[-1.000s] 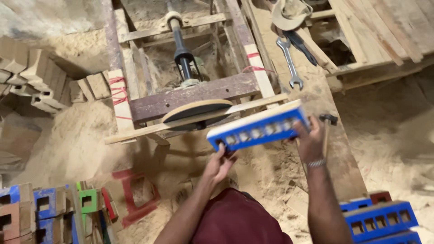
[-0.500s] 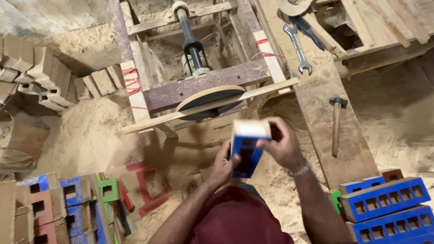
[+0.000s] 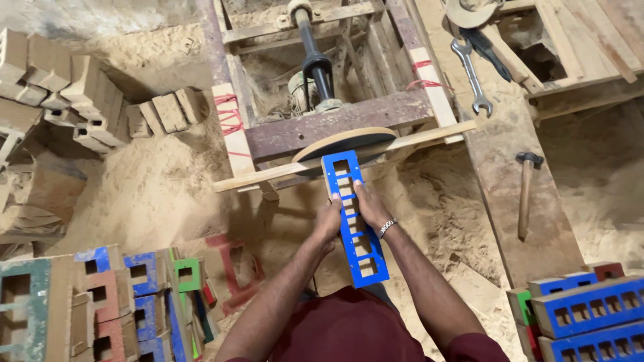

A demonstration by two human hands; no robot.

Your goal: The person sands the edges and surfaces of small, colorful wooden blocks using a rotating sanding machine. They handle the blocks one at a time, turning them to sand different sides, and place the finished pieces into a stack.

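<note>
A long blue wooden block (image 3: 353,218) with several square holes lies lengthwise away from me, its far end touching the round sanding disc (image 3: 346,142) of a wooden-framed machine. My left hand (image 3: 328,219) grips the block's left edge. My right hand (image 3: 371,206), with a metal bracelet on the wrist, presses on its top and right side. A thin wooden slat (image 3: 429,133) runs across under the disc.
A hammer (image 3: 525,190) lies on the plank (image 3: 500,167) at right, with wrenches (image 3: 471,74) farther back. Blue pierced blocks (image 3: 590,308) are stacked at lower right, painted blocks (image 3: 134,295) at lower left, bare wooden blocks (image 3: 87,94) at upper left. Sawdust covers the ground.
The blue block was held crosswise at the right, then turned on end, and now lies lengthwise with its far end at the disc. Both hands stayed on it.
</note>
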